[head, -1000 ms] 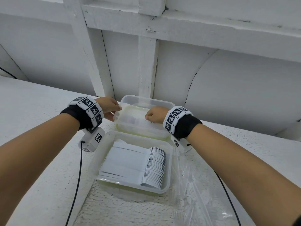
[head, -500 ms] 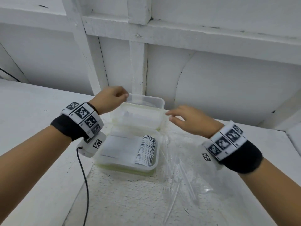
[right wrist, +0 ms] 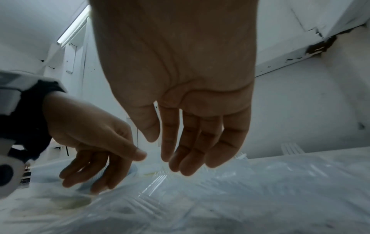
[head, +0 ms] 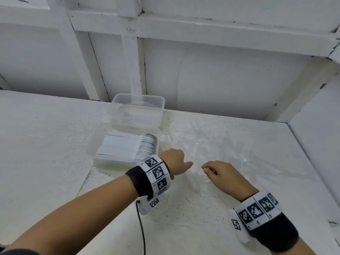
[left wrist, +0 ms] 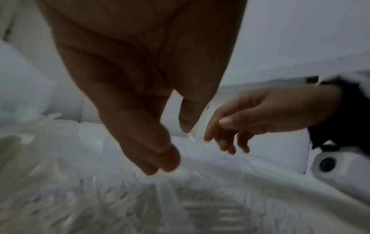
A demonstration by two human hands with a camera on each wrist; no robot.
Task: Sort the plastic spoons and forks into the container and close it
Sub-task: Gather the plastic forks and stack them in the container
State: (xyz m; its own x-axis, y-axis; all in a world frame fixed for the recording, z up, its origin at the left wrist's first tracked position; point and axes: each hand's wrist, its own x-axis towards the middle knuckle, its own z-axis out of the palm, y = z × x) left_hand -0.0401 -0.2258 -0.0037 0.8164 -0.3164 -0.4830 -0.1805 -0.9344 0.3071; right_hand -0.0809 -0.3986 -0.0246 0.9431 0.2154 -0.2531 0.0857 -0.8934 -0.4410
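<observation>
Head view, from left to right: the clear rectangular plastic container sits open on the white textured table, a tight row of white plastic spoons already stacked in its near half, bowls at the right end. Just right of its near corner hangs the left hand, grip released, fingers relaxed and holding nothing. Facing it, close but apart, is the right hand, likewise slack and empty. Beneath and beyond both spreads the crinkled clear plastic bag with loose transparent plastic cutlery; forks or spoons cannot be told apart. A few pieces lie directly below the gap between the hands, long axes running roughly toward and away from the person. Neither hand looks clearly nearer; the container lies leftward, on the left hand's side.
</observation>
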